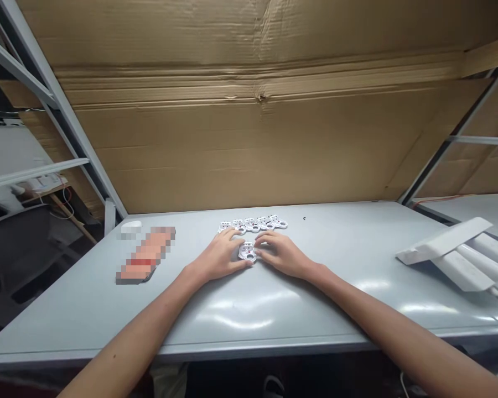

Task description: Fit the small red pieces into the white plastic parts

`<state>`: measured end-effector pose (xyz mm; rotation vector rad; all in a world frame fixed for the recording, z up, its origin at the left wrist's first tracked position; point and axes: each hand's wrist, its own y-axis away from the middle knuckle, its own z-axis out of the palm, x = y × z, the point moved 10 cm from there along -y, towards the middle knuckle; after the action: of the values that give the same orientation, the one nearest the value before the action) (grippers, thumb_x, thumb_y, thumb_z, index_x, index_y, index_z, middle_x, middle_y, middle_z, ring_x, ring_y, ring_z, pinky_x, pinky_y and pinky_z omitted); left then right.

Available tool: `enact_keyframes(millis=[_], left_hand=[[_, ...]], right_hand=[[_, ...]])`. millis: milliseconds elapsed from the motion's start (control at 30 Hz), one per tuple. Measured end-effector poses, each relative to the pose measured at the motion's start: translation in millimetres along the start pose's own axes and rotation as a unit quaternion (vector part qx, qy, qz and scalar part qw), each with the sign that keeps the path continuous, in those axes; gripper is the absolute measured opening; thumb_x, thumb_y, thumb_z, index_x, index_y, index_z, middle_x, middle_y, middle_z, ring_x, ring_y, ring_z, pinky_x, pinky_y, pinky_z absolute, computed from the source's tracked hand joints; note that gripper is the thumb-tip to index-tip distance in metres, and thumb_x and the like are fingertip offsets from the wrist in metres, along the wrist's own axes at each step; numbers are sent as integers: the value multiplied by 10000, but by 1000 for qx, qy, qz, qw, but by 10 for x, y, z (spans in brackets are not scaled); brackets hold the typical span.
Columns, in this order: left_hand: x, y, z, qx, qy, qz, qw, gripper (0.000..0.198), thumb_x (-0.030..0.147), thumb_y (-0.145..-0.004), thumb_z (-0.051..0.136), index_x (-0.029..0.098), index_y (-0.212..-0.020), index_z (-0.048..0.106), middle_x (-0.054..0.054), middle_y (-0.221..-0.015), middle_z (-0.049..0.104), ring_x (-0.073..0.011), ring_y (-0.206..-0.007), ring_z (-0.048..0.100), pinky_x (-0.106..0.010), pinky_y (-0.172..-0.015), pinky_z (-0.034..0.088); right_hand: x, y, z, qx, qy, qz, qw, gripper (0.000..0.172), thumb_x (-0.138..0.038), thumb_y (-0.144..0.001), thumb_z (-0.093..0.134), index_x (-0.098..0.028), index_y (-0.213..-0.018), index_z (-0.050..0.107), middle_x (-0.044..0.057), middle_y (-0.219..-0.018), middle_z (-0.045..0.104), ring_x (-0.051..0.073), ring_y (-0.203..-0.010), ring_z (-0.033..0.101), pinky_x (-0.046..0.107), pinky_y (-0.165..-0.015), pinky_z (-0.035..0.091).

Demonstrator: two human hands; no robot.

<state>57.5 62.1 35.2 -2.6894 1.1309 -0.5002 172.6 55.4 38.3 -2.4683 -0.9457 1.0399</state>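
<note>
On the head view, we've got our left hand (219,257) and right hand (283,255) half-curled, fingertips on one white plastic part (248,252) mid-frame on the worktop (348,249); just above, five more white plastic parts (252,224) sit in a row.

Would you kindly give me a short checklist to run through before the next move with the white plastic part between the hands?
Both hands at the white plastic part: ok, the left hand and right hand sit on either side of it.
Firm hold on the part: cannot tell, the hands hide its edges.
Left hand apart from the row of matching parts: cannot tell, its fingertips come very close.
Pixelated object apart from the hands: ok, it lies to the left on the grey table.
White packing apart from the hands: ok, it lies at the table's right end.
</note>
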Motion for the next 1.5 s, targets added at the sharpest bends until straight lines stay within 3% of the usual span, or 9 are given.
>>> enact_keyframes(millis=[267,700,900,1100,1233,1400,1500], left_hand=[[136,-32,43,23,-2,7,1000,372,471,-850,683,186,-1087,658,-133,-1261,594,-310,-1195,545,-435,-1000,462],[145,-34,34,27,-23,2,999,379,475,-870,659,186,-1115,647,-144,-1286,586,-320,-1216,537,-447,-1009,455],[134,-33,39,32,-28,-1,999,392,466,-853,675,173,-1112,648,-152,-1299,583,-322,-1243,522,-450,-1036,441],[130,-31,53,7,-34,-11,999,389,467,-872,655,170,-1121,637,-156,-1329,565,-322,-1262,502,-457,-1039,435],[133,-30,51,2,-26,-7,1000,386,463,-877,648,174,-1132,626,-152,-1329,563,-320,-1256,504,-458,-1036,435],[119,-27,56,2,-18,-7,1000,388,454,-880,646,184,-1156,612,-145,-1310,572,-319,-1244,510,-457,-1030,436],[116,-22,51,3,-14,-6,1000,397,459,-880,642,185,-1165,608,-145,-1318,569,-320,-1242,511,-460,-1030,433]], right_hand=[[36,4,37,-3,-23,-2,1000,176,-216,-904,577,-223,-879,750,71,-999,707,210,-894,656,356,-808,526],[8,-2,-9,22,-41,-18,999,218,-231,-923,546,-235,-914,764,65,-986,742,215,-880,680,357,-799,539],[42,-18,8,14,-62,13,998,207,-266,-918,549,-237,-892,752,48,-924,758,216,-841,684,356,-779,530],[183,-21,-134,64,-111,90,988,218,-336,-910,554,-209,-862,726,52,-909,756,215,-849,685,343,-768,530],[367,-16,-243,100,-231,171,953,261,-436,-878,614,-190,-894,698,75,-939,738,219,-861,699,353,-770,562],[749,117,-254,153,-383,309,857,204,-384,-862,680,-188,-919,683,106,-1032,740,221,-946,717,358,-873,590],[877,211,-200,153,-433,360,812,104,-286,-878,669,-187,-902,691,115,-1070,735,213,-1022,702,337,-962,564]])
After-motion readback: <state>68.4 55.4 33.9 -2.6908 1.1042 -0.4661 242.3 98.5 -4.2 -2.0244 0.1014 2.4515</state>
